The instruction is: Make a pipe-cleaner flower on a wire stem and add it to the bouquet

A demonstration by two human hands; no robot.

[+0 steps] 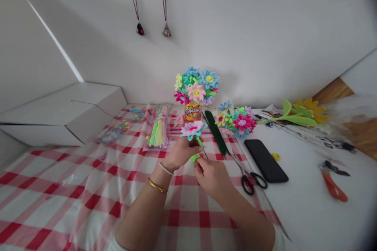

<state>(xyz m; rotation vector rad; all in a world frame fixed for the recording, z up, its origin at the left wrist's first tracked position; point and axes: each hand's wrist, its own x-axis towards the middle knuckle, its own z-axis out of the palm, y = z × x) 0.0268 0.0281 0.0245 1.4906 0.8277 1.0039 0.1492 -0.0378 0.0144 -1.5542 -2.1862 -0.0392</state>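
My left hand (180, 152) is closed round the stem of a pipe-cleaner flower (193, 129) with pink and teal petals, holding it upright above the checked cloth. My right hand (211, 174) pinches a bright green pipe cleaner (194, 157) just below the flower, close against the left hand. Behind them stands an orange can (193, 111) holding a bouquet of finished flowers (196, 84). More finished flowers (237, 121) lie to the right of the can.
A bundle of dark green wires (217, 133), scissors (249, 176), a black phone (265, 160) and orange pliers (332, 186) lie to the right. Packs of pipe cleaners (159, 127) lie left on the red-checked cloth (88, 188). A white box (64, 111) stands at far left.
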